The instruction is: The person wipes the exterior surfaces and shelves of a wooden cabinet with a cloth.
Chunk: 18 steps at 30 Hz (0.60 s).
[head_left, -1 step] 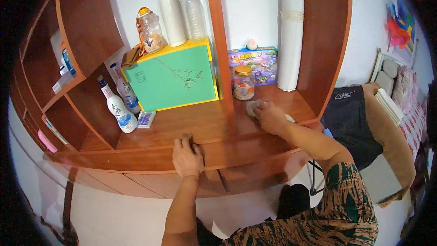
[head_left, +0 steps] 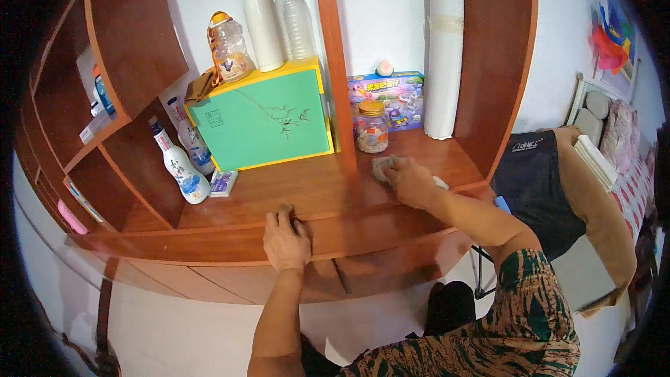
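My right hand (head_left: 413, 183) is closed on a pale greyish cloth (head_left: 384, 167), pressing it to the brown wooden shelf (head_left: 314, 188). Part of the cloth sticks out in front of the fingers, and a white bit shows by the wrist. Just behind it stands a clear jar (head_left: 372, 132) with a gold lid, its lower part filled with pale pieces. On the shelf's front edge rests my left hand (head_left: 287, 243), fingers apart and holding nothing visible.
A green and yellow box (head_left: 262, 126) carries a white flask (head_left: 264, 31) and two clear bottles. Two decorated white bottles (head_left: 185, 167) and a small packet (head_left: 223, 183) stand left. A colourful box (head_left: 406, 101) and white roll (head_left: 442, 63) stand behind the jar; an upright post (head_left: 335, 63) divides the shelf.
My right hand has slid slightly to the left with the cloth. My left hand stays almost where it was.
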{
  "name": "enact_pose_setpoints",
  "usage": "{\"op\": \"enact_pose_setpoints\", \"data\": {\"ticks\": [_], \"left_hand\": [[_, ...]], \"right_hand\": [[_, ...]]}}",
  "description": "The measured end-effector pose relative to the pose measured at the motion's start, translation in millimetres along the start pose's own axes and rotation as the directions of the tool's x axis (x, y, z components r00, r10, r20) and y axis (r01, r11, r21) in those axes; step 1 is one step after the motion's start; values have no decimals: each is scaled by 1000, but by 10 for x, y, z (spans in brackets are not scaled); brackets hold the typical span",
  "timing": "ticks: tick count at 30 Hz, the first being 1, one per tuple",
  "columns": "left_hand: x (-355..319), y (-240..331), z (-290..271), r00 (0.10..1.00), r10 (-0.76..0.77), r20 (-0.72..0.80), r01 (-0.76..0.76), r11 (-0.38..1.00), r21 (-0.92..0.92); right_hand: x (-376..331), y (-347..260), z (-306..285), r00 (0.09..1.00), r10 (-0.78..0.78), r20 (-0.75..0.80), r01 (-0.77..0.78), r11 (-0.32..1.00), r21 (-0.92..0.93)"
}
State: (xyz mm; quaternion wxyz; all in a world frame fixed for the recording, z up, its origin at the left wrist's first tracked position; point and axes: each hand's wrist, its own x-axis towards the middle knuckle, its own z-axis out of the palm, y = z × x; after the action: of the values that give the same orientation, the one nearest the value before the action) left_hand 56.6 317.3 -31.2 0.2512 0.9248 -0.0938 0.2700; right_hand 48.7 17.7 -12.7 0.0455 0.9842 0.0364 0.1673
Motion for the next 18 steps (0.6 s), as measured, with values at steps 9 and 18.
{"op": "enact_pose_setpoints", "data": {"ticks": [9, 18], "left_hand": [[-10, 64, -25, 1000, -15, 9, 15, 1000, 0], [0, 103, -8, 1000, -3, 25, 3, 1000, 0]], "right_hand": [[154, -414, -17, 999, 1, -43, 2, 998, 62], [818, -313, -310, 982, 83, 170, -103, 988, 115]]}}
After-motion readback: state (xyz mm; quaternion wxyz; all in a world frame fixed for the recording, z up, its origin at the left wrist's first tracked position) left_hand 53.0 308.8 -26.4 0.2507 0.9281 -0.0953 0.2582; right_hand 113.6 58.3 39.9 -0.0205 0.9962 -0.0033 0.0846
